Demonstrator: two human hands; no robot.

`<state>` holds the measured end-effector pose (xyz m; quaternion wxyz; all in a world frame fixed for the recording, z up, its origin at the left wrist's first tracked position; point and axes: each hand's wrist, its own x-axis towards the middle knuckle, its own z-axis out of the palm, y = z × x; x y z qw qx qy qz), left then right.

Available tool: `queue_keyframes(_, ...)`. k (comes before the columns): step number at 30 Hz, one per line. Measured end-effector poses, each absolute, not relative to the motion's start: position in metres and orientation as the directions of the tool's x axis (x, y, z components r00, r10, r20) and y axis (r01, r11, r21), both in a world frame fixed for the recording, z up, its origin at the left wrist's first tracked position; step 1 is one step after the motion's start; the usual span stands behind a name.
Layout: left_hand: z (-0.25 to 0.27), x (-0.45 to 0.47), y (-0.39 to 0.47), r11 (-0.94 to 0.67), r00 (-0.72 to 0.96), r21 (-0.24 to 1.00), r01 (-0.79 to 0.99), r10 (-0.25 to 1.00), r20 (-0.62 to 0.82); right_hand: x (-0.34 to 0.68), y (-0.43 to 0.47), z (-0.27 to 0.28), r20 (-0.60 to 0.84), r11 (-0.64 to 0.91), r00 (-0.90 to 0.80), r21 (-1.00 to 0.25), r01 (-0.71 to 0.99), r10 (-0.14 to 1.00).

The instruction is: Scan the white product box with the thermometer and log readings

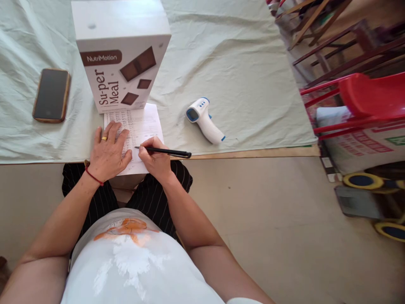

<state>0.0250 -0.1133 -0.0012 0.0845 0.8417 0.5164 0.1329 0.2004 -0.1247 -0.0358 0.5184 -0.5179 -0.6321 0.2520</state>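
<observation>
A sheet of paper (148, 122) with print and rows of writing lies at the table's near edge, its front end reaching past the edge. My left hand (108, 150) rests flat on its left side, fingers spread, with a ring on one finger. In my right hand (155, 159) a black pen (172, 152) is gripped, its tip at the paper's lower middle. Behind my hands a white NutriMotion Su-per Meal box (126, 78) stands upright, covering the sheet's far end.
A phone (51, 95) lies to the left of the box, and a white and blue infrared thermometer (205, 120) to the right. Pale cloth (247, 84) covers the table. Beyond its right edge are a red chair (373, 97), a white sack (357, 145) and a yellow-wheeled object (363, 180).
</observation>
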Motion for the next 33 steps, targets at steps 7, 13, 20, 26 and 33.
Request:
queue_keyframes(7, 0.0008, 0.0257, -0.1140, -0.447, 0.429, 0.285, 0.848, 0.894, 0.128, 0.2013, -0.1243, -0.0358, 0.410, 0.354, 0.061, -0.846, 0.399, 0.910)
queue_keyframes(13, 0.0000, 0.0254, -0.1140, -0.445, 0.426, 0.280, 0.850, 0.895, 0.130, 0.2024, -0.1245, -0.0354, 0.380, 0.339, 0.037, -0.862, 0.376, 0.924)
queue_keyframes(20, 0.0006, 0.0256, -0.1136, -0.435, 0.420, 0.299, 0.849, 0.900, 0.118, 0.2031, -0.1242, -0.0355, 0.371, 0.326, 0.044, -0.861, 0.389, 0.928)
queue_keyframes(26, 0.0017, 0.0258, -0.1140, -0.437, 0.420, 0.288, 0.852, 0.899, 0.121, 0.2030, -0.1249, -0.0358, 0.374, 0.329, 0.059, -0.871, 0.366, 0.925)
queue_keyframes(33, 0.0020, 0.0255, -0.1136, -0.437, 0.422, 0.286, 0.853, 0.899, 0.113, 0.2024, -0.1250, -0.0343, 0.382, 0.327, 0.079, -0.867, 0.376, 0.921)
